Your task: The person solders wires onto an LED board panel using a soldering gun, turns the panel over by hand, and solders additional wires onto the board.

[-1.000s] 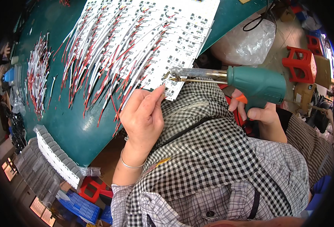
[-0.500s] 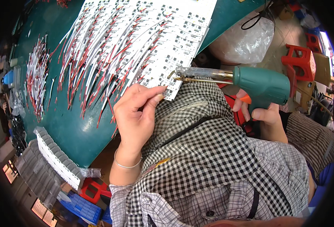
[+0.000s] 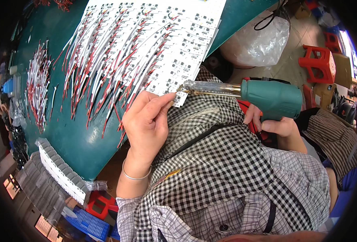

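Gripping the green soldering gun (image 3: 271, 97), the right hand (image 3: 274, 125) is clasping its handle with curled fingers, and the metal tip (image 3: 181, 87) is pointing at the lower corner of a white circuit panel (image 3: 188, 46) that is lying on the green worktop (image 3: 79, 139). Just beside the tip, the left hand (image 3: 145, 117) is holding its thumb and forefinger pinched together; whether they are gripping anything, I cannot tell. Red and white wires (image 3: 99, 74) are trailing over the panel, and a loose wire pile (image 3: 38, 84) is resting to its left.
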`<state>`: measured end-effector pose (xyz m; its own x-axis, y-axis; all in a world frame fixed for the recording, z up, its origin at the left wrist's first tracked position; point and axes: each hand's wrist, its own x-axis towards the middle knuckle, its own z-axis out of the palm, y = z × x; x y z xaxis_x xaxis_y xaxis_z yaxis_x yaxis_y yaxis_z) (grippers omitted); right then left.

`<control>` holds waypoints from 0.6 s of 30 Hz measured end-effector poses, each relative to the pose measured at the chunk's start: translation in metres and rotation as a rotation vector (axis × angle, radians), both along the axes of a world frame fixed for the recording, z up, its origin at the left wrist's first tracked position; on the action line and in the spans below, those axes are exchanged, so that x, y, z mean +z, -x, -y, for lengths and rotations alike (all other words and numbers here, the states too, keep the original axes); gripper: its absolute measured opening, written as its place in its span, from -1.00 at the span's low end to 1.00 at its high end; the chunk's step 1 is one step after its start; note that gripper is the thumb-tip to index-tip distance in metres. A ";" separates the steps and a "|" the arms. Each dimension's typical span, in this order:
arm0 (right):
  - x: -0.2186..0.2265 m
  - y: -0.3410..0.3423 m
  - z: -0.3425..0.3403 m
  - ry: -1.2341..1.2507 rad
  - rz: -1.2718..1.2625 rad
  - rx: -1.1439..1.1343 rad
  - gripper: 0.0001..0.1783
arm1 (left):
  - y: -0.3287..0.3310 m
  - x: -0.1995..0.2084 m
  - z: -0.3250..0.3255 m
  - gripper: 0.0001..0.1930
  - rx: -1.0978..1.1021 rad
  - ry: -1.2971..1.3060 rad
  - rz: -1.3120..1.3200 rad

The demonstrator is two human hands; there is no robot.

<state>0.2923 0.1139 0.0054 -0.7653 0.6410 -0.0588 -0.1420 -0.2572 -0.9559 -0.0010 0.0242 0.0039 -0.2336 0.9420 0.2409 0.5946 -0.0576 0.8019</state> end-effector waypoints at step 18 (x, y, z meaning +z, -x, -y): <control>0.013 0.005 -0.011 0.332 -0.160 -0.135 -0.42 | -0.008 -0.004 -0.003 -0.84 -0.011 -0.036 -0.159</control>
<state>0.2872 0.1251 0.0188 -0.6918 0.7026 -0.1668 -0.3364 -0.5179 -0.7865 0.0068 0.0270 0.0001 -0.1790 0.9344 0.3079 0.7131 -0.0923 0.6949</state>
